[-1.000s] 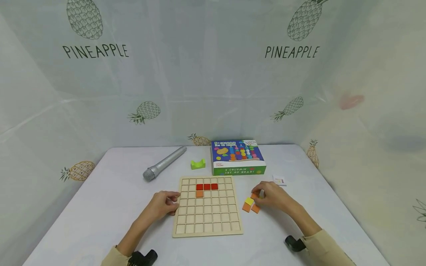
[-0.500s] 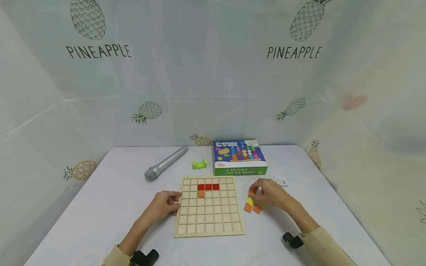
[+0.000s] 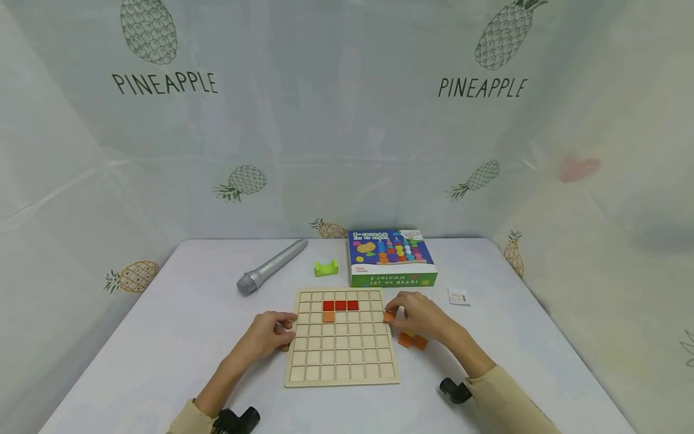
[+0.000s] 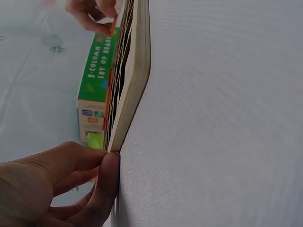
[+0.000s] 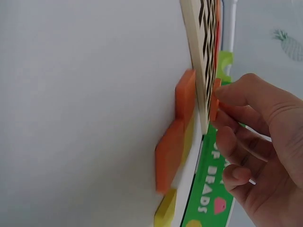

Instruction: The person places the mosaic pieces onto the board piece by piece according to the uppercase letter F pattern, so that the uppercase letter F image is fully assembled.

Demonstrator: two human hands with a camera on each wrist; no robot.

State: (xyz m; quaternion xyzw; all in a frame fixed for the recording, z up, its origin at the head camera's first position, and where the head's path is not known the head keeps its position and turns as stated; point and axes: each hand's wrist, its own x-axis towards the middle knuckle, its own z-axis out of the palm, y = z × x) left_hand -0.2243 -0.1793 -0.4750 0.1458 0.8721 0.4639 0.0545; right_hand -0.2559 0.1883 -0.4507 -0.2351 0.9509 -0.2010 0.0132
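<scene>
We see a square pale-wood gridded board (image 3: 347, 346) lying on the white-covered bench (image 3: 190, 313) between our two hands. Our left hand (image 3: 265, 333) pinches the board's left edge, thumb and fingertip closed on the wood. Our right hand (image 3: 420, 314) pinches a flat orange diamond-shaped tile (image 3: 388, 316) between thumb and forefinger at the board's right edge; whether that tile touches the wood, we cannot tell. Its other fingers curl loosely. On the grid, three red tiles (image 3: 340, 305) make a row near the far side, with a single orange tile (image 3: 328, 316) directly on the near side of the leftmost. Below our right hand, just beside the board, two loose orange tiles (image 3: 405, 340) lie with yellow tiles (image 5: 164, 210).
</scene>
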